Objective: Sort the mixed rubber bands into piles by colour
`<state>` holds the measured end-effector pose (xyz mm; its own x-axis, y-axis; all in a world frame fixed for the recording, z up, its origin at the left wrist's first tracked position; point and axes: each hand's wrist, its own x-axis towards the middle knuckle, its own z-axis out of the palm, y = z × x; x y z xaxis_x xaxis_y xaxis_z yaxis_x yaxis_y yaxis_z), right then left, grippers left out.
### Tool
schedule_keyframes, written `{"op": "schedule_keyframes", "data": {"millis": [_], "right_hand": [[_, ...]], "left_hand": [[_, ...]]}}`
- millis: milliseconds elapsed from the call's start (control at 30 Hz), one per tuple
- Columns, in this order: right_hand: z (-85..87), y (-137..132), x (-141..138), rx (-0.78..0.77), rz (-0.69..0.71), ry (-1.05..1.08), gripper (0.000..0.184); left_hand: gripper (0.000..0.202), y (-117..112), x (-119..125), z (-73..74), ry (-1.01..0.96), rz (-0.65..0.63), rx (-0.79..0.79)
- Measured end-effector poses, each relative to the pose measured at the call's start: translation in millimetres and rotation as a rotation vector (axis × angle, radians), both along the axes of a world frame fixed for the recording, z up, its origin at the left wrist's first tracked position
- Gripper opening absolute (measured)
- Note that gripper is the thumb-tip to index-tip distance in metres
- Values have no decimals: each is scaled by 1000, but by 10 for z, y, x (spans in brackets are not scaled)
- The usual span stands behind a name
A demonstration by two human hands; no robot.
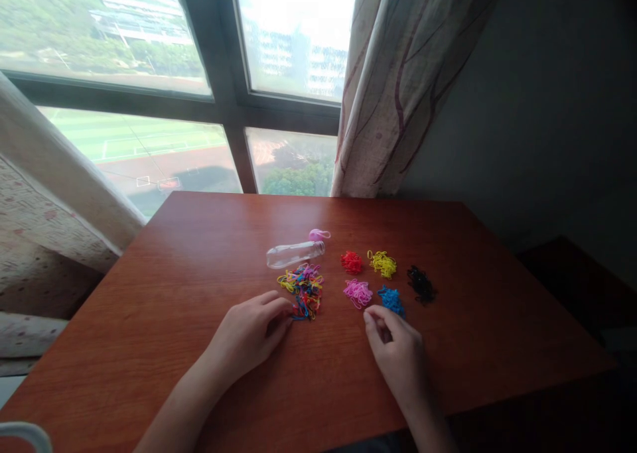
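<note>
A mixed pile of coloured rubber bands (306,287) lies on the wooden table, and my left hand (256,323) touches its near left edge with thumb and fingers bent together. What those fingertips grip, if anything, is too small to tell. My right hand (395,340) is pinched just below the pink rubber bands (357,293) and the blue rubber bands (391,299); I cannot make out anything between its fingertips. Behind these are the red rubber bands (351,262) and the yellow rubber bands (383,264). The black rubber bands (421,284) form a separate heap at the right.
A clear plastic bottle (294,255) lies on its side behind the mixed pile, with a pink cap with a loop (318,235) beyond its neck. The table (199,241) reaches to a window (229,108) with curtains (393,75). A white curved object (24,432) shows at lower left.
</note>
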<state>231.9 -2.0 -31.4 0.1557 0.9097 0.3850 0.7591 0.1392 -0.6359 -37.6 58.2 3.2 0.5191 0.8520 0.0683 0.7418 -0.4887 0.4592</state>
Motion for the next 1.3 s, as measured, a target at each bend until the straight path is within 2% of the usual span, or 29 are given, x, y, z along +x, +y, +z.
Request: {"op": "schedule_keyframes", "data": {"millis": [167,333,533,867,1300], "right_hand": [[8,12,-415,-65,202,-48,18],[53,72,-617,-126,282,-110,14],[35,148,-640,-149,223,-98,14],[75,134,-701,-109,301,-144,13],[68,202,-761,-118,252,-198,10]], "left_hand": [[19,3,-3,-17,4,3,-10],[18,-2,-2,-15,1,6,-19],[19,-10,-3,-10,-12,11,-33],[17,-9,-7,-24,-14,17,0],[17,-8,-11,-39,-49,7,8]]}}
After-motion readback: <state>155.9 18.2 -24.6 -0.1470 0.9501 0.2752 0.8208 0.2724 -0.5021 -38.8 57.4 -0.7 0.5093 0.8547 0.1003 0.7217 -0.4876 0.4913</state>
